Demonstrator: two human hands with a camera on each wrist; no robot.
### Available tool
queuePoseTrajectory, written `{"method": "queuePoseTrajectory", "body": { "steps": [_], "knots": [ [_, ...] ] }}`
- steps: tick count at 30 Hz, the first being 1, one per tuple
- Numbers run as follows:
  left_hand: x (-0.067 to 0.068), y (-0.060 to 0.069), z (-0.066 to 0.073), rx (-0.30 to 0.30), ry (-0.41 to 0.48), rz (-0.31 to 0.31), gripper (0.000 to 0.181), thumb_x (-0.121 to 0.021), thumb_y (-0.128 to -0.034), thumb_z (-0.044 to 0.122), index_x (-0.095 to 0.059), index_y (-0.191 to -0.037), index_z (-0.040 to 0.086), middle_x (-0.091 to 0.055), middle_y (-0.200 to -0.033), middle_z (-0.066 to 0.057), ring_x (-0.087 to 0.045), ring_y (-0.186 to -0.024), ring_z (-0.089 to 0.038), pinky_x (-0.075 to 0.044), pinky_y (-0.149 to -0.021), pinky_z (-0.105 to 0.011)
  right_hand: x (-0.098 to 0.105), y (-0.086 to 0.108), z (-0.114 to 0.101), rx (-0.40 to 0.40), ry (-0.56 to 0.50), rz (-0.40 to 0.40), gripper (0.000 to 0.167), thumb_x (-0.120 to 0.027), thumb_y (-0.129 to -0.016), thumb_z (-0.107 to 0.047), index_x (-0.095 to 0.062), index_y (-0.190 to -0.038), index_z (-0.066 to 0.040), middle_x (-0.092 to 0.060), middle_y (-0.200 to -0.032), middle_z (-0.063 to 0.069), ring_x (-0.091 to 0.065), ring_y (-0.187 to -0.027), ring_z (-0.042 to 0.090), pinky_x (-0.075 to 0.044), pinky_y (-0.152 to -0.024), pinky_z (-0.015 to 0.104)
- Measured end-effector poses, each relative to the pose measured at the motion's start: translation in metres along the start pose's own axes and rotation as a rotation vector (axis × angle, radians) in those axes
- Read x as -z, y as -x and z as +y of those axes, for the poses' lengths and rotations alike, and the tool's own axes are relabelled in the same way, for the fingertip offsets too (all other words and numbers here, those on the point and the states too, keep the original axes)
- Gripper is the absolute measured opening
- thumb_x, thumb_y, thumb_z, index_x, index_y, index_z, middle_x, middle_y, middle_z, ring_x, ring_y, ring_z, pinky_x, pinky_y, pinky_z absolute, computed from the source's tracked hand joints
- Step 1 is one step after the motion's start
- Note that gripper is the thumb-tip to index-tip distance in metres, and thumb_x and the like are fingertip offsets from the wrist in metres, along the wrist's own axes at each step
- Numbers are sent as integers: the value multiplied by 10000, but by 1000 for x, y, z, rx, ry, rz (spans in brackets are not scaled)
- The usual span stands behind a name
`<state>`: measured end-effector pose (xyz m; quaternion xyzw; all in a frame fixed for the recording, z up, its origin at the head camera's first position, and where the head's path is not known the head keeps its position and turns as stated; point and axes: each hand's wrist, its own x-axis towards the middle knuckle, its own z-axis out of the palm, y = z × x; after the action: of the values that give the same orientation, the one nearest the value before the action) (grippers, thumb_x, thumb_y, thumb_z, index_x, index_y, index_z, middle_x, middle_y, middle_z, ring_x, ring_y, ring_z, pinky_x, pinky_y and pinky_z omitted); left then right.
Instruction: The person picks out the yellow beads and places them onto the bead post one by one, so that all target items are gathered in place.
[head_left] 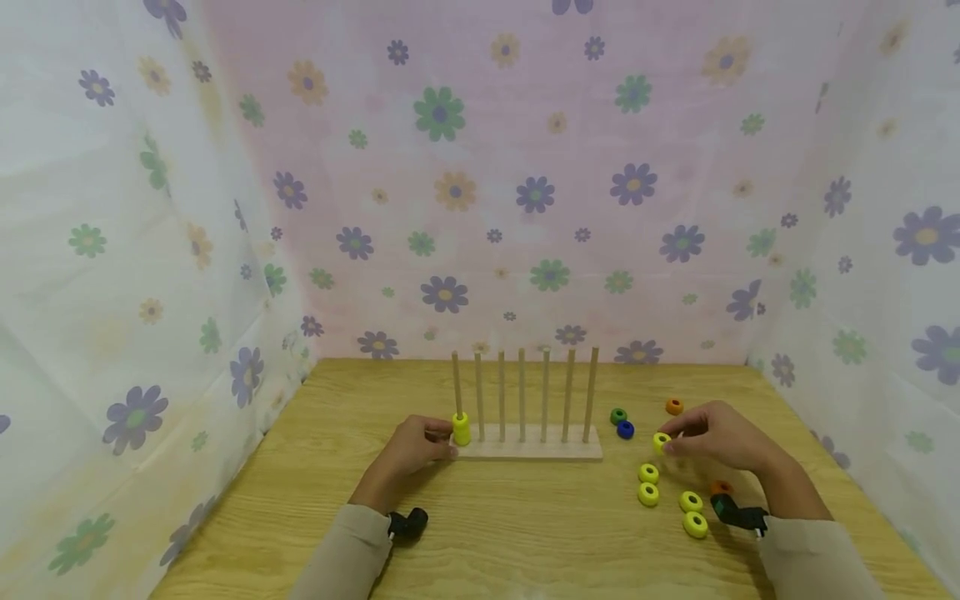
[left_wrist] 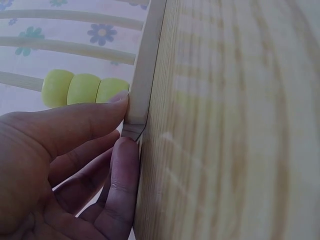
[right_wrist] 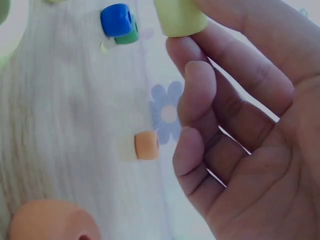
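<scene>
A wooden peg stand (head_left: 525, 452) with a row of upright pegs stands on the table, with a stack of three yellow beads (left_wrist: 84, 90) on its leftmost peg. My left hand (head_left: 415, 443) grips the left end of the stand's base, the thumb against its edge beside the lowest bead. Right of the stand, my right hand (head_left: 720, 435) pinches a yellow bead (right_wrist: 181, 19) between thumb and fingers, its other fingers loosely curled. In the head view, several loose yellow beads (head_left: 648, 474) lie on the table near this hand.
A green bead (head_left: 618, 416) and a blue bead (head_left: 626, 430) lie just right of the stand. One orange bead (head_left: 674, 407) sits farther back, another orange bead (head_left: 722, 487) below the right wrist. Flowered cloth (head_left: 495, 167) encloses the wooden table (head_left: 510, 533) at the back and sides.
</scene>
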<state>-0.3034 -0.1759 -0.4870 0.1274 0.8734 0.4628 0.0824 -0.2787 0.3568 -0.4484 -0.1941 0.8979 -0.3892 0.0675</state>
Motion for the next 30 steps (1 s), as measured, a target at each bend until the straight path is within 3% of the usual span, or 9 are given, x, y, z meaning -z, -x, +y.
{"method": "queuePoseTrajectory", "body": {
  "steps": [7,13,19,30],
  "knots": [
    [1,-2,3,4,19,-9,460,-810,-919,180,-697,-1350,64,-707,-1287,-118,-674,-1106,-233,-595,-887,-373,4,0,-14,11,52,96,290,-792,-928,-359,-793,-1152,-175,-760,-1094,39,-705,-882,111,-593,-718,302],
    [0,-3,2,5,-10,0,499,-824,-904,186,-683,-1357,30,-713,-1279,-134,-684,-1120,-265,-609,-871,-381,2,-4,-27,70,108,178,225,-791,-923,-401,-799,-1093,-255,-739,-959,-25,-671,-787,198,-569,-641,322],
    [-2,-3,0,4,-8,3,469,-833,-893,188,-710,-1323,43,-732,-1238,-105,-690,-1064,-226,-609,-852,-374,5,-11,-40,98,145,201,221,-799,-915,-398,-798,-1079,-249,-724,-924,-41,-654,-755,164,-550,-613,300],
    [-1,1,4,25,12,-1,485,-817,-907,160,-683,-1354,25,-703,-1298,-148,-678,-1147,-288,-605,-907,-404,8,-25,-60,113,188,210,229,-802,-895,-463,-786,-1062,-307,-703,-923,-58,-627,-738,161,-533,-592,302]
  ]
}}
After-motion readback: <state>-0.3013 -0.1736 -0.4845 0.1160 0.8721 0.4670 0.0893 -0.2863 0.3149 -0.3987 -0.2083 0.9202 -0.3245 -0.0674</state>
